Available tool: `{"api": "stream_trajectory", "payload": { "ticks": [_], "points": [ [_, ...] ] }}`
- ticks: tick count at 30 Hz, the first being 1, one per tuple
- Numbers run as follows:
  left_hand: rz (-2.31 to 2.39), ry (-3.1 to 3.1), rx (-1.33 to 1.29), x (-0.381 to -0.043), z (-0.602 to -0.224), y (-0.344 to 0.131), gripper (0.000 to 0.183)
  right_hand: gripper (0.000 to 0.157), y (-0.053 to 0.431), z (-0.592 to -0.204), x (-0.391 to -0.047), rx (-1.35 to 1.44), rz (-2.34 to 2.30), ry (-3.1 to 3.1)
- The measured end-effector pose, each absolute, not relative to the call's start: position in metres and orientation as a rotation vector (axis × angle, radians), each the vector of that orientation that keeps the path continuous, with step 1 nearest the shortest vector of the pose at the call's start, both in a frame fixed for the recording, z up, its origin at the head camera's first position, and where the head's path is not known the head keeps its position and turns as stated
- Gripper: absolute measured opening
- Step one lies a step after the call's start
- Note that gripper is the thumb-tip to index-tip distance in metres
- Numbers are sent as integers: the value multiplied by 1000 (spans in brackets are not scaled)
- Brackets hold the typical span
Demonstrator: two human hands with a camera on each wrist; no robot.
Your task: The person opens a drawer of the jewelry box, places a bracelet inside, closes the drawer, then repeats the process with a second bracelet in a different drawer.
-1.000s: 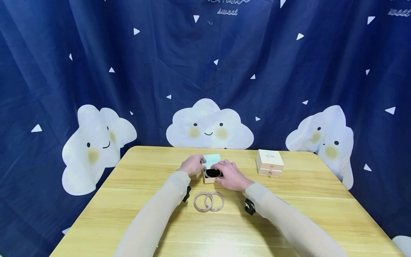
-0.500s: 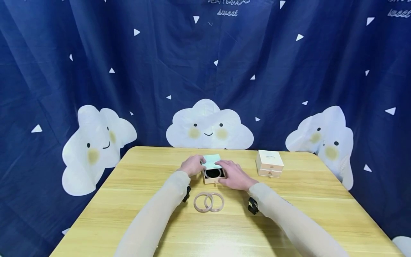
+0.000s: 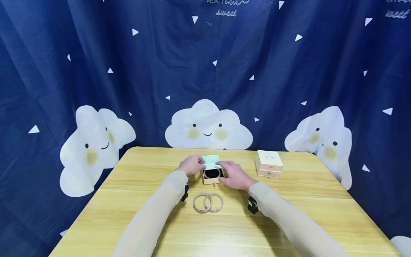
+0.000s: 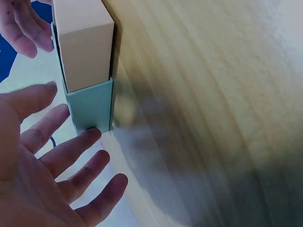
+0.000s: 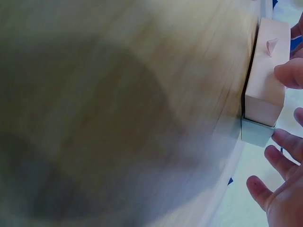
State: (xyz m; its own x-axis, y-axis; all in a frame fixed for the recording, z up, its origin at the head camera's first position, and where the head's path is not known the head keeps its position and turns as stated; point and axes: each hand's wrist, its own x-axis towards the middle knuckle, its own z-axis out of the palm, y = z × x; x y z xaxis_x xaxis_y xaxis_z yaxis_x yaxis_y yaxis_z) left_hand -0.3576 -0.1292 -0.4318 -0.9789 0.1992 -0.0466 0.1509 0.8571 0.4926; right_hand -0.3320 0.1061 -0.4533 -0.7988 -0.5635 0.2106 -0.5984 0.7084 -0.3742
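A small drawer box with a mint-green sleeve (image 3: 210,161) lies in front of both hands in the head view. Its cream drawer (image 3: 212,181) stands partly pulled out toward me, with a pale bangle (image 3: 206,176) on the black lining. My left hand (image 3: 190,165) rests at the sleeve's left side, its fingers spread and nearly straight in the left wrist view. At the right side my right hand (image 3: 236,175) has a fingertip over the sleeve and the thumb (image 5: 289,74) at the drawer's front, by a small pull tab (image 5: 271,47). Two more bangles (image 3: 202,211) overlap on the table nearer me.
Two cream boxes (image 3: 269,160), one atop the other or one box in two tiers, stand at the back right of the wooden table (image 3: 144,214). A dark blue curtain (image 3: 205,64) with white clouds hangs behind the table edge.
My right hand has withdrawn from over the drawer to its right front side, so the bangle inside shows more fully. My left hand has stayed at the sleeve.
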Motion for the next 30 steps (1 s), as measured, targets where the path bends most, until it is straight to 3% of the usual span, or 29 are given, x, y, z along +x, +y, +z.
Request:
{"api": "stream_trajectory", "payload": {
  "ticks": [30],
  "points": [
    [790, 2946, 228, -352, -430, -127, 26, 67, 103, -458, -340, 916, 612, -2829]
  ]
}}
